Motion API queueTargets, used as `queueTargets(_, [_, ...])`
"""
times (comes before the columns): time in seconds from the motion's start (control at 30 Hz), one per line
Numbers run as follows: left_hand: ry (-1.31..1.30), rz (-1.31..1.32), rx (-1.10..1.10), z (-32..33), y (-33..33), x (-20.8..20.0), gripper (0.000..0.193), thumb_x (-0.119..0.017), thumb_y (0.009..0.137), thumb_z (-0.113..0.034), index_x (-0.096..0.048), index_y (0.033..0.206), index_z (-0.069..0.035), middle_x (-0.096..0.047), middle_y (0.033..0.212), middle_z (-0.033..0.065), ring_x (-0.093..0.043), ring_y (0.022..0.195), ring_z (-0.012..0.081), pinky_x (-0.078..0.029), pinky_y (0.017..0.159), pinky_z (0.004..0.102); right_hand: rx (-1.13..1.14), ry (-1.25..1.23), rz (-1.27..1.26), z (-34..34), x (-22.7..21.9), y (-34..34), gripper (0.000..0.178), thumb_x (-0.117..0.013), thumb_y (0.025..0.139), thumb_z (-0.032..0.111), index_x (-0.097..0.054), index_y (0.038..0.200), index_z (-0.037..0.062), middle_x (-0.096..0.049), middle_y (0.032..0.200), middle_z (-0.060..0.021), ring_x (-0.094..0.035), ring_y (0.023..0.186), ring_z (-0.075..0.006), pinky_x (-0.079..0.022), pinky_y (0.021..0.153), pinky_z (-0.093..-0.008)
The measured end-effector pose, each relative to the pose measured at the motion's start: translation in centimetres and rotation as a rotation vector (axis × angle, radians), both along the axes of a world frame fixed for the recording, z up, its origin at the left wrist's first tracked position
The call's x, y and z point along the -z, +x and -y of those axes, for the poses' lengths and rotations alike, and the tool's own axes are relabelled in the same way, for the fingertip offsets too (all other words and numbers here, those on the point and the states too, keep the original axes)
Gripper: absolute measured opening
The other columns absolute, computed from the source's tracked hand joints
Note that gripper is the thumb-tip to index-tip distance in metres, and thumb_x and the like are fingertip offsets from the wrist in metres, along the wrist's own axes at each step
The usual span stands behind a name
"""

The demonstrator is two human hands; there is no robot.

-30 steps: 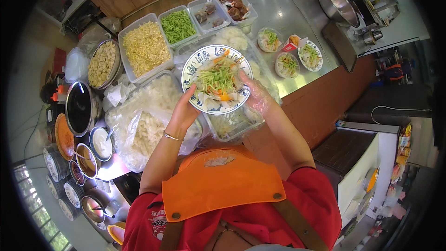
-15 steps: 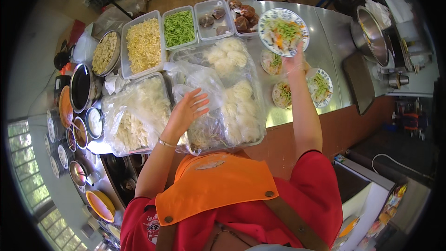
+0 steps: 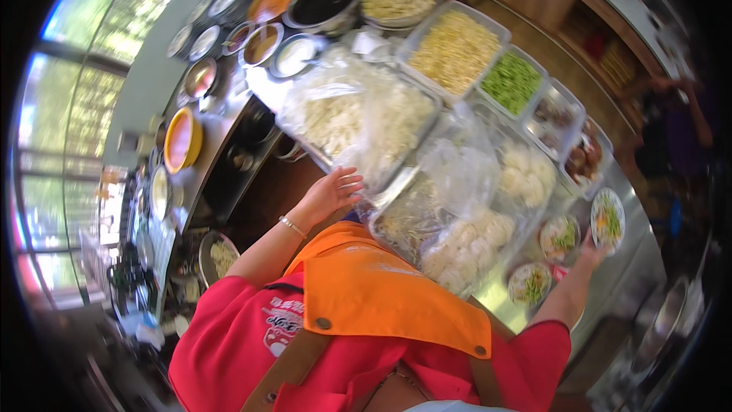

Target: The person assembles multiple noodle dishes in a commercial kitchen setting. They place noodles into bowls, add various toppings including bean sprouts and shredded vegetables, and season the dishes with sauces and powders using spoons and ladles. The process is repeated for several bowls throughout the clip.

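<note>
My right hand (image 3: 592, 252) grips the near edge of a blue-patterned plate (image 3: 595, 216). Shredded green and orange vegetables (image 3: 610, 220) lie on it. Two smaller dishes with similar food, a nearer one (image 3: 528, 284) and a farther one (image 3: 560, 236), stand left of that hand. My left hand (image 3: 333, 192) is empty, its fingers stretched out. It hovers by the near side of a tray of pale flat noodles (image 3: 335, 116), partly covered by clear plastic. Right of it, a clear-wrapped tray holds bundles of thin white noodles (image 3: 473, 244).
Behind the noodles stand tubs of pale yellow sprouts (image 3: 457, 49), green shreds (image 3: 512, 80) and dark bagged portions (image 3: 585, 156). Leftward are a pot of dark liquid (image 3: 324, 1), bowls of sauce (image 3: 263, 44) and a yellow basin (image 3: 197, 141). Another person (image 3: 686, 118) is at the far right.
My view has turned left, so the counter appears rotated and more of the window side shows. My right hand still holds the plate, now farther right in view. My left hand remains empty.
</note>
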State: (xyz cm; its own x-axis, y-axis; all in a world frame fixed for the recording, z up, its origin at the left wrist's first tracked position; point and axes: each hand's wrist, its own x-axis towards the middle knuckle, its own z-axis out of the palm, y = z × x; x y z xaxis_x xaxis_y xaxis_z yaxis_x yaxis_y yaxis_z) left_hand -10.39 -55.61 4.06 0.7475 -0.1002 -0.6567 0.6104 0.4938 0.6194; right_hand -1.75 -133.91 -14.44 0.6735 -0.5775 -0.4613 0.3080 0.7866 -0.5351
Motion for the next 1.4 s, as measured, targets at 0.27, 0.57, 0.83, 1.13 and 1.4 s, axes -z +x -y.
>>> queueTargets(0.27, [0.017, 0.010, -0.151, -3.6, -1.9, 1.7, 0.049, -0.040, 0.103, -0.040, -0.045, 0.135, -0.003, -0.057, 0.127, 0.0118, -0.056, 0.115, 0.0228, -0.047, 0.099, 0.0386, 0.004, -0.213, -0.219, 2.6, 2.1, -2.0, 0.044, -0.051, 0.096, 0.026, -0.051, 0.131, 0.0000, -0.056, 0.131, -0.0182, -0.052, 0.123, -0.0371, -0.047, 0.101, -0.0547])
queueTargets(0.57, [-0.050, -0.002, -0.375, -9.5, -1.2, 3.5, 0.030, -0.046, 0.101, -0.028, -0.055, 0.116, -0.004, -0.063, 0.110, 0.0101, -0.061, 0.104, 0.0212, -0.052, 0.092, 0.0353, -0.162, -0.506, -0.306, -0.3, -7.5, -2.1, 0.028, -0.055, 0.093, 0.025, -0.059, 0.110, 0.0026, -0.061, 0.107, -0.0131, -0.058, 0.102, -0.0315, -0.049, 0.088, -0.0480])
queueTargets(0.83, [0.006, 0.066, -0.664, -22.5, 4.2, 6.1, 0.011, -0.051, 0.098, -0.011, -0.056, 0.103, -0.004, -0.064, 0.095, 0.0077, -0.064, 0.090, 0.0185, -0.057, 0.081, 0.0332, -0.240, -0.803, -0.298, -8.2, -16.8, -0.1, 0.020, -0.059, 0.091, 0.023, -0.066, 0.092, 0.0050, -0.066, 0.086, -0.0085, -0.063, 0.084, -0.0264, -0.051, 0.077, -0.0420])
queueTargets(1.13, [0.399, 0.267, -0.857, -50.7, 18.8, 7.2, 0.037, -0.062, 0.090, -0.010, -0.047, 0.122, 0.000, -0.060, 0.105, 0.0128, -0.063, 0.094, 0.0236, -0.057, 0.080, 0.0353, -0.123, -0.856, -0.294, -33.2, -20.5, 4.7, 0.022, -0.065, 0.091, 0.030, -0.063, 0.086, 0.0093, -0.059, 0.074, 0.0001, -0.054, 0.061, -0.0120, -0.045, 0.056, -0.0269])
queueTargets(1.4, [1.808, -0.143, -0.806, -83.7, 31.6, 7.0, 0.060, -0.080, 0.070, -0.044, -0.065, 0.102, 0.004, -0.066, 0.100, 0.0263, -0.064, 0.094, 0.0404, -0.049, 0.087, 0.0456, -0.442, -1.434, -0.716, -56.4, -24.4, 10.2, 0.024, -0.060, 0.094, 0.033, -0.064, 0.097, 0.0090, -0.061, 0.076, -0.0004, -0.055, 0.056, -0.0082, -0.045, 0.049, -0.0229])
